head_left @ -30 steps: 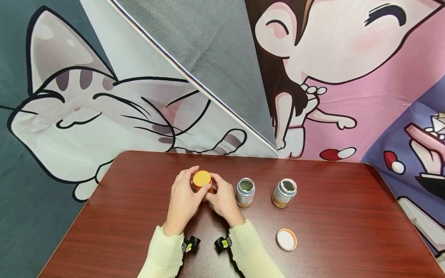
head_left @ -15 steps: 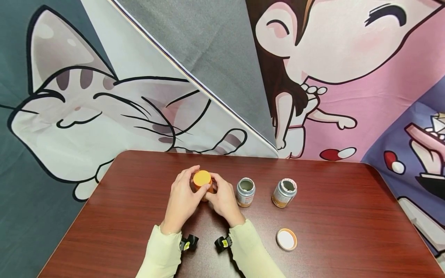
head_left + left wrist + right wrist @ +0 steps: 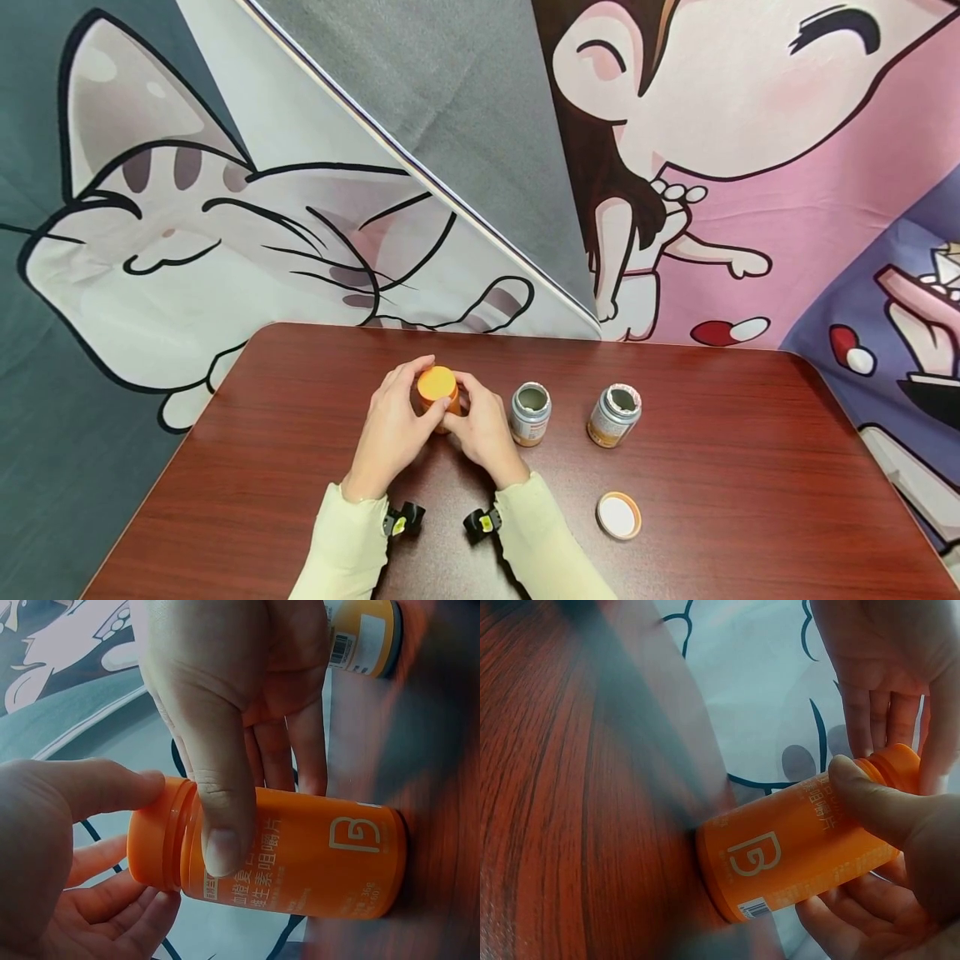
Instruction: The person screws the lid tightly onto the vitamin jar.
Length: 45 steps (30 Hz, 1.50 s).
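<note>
An orange bottle [image 3: 315, 855] with pale lettering stands upright on the table. My left hand [image 3: 393, 429] grips its orange cap [image 3: 154, 832], thumb on the near side and fingers round the far side. The right hand [image 3: 483, 429] holds the body of the bottle just below the cap, its thumb pressed on the printed front, as the right wrist view also shows. Between cap and body a narrow groove is visible. Just right of my right hand is an uncapped grey-and-orange bottle [image 3: 530, 415].
A second uncapped grey-and-orange bottle [image 3: 613, 417] stands farther right. In front of it a loose orange-rimmed lid [image 3: 618, 516] lies with its white inside up. The brown table [image 3: 750, 467] ends at a printed cloth backdrop [image 3: 450, 250].
My left wrist and forearm have shifted slightly left and away from me, while the left fingers stay on the cap. The right hand and the bottle keep their places.
</note>
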### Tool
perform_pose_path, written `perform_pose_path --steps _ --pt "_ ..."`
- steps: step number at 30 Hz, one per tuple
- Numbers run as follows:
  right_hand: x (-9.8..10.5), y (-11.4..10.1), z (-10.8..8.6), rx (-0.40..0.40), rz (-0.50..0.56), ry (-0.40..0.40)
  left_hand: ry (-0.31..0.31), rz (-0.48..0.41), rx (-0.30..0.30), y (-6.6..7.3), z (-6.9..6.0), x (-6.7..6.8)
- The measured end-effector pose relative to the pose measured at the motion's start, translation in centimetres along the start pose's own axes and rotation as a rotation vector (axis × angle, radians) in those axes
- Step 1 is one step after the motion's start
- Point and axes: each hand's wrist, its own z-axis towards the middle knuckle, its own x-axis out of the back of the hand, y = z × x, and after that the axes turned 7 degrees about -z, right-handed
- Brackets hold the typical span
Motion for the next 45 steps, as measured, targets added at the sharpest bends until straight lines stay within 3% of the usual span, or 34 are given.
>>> perform_pose_path --steps 15,35,40,45 --pt "0.0 0.1 0.0 0.008 0.026 0.002 -0.02 -0.011 -0.064 -0.7 0.1 0.0" --pt "0.0 0.1 0.0 0.006 0.03 -0.006 -0.068 -0.048 -0.07 -1.0 0.1 0.3" --pt "0.0 0.1 0.0 0.002 0.018 -0.003 -0.029 -0.023 -0.046 -0.6 0.1 0.4" --pt "0.0 0.1 0.0 -0.01 0.013 -0.005 0.048 -0.006 0.015 0.0 0.0 0.2"
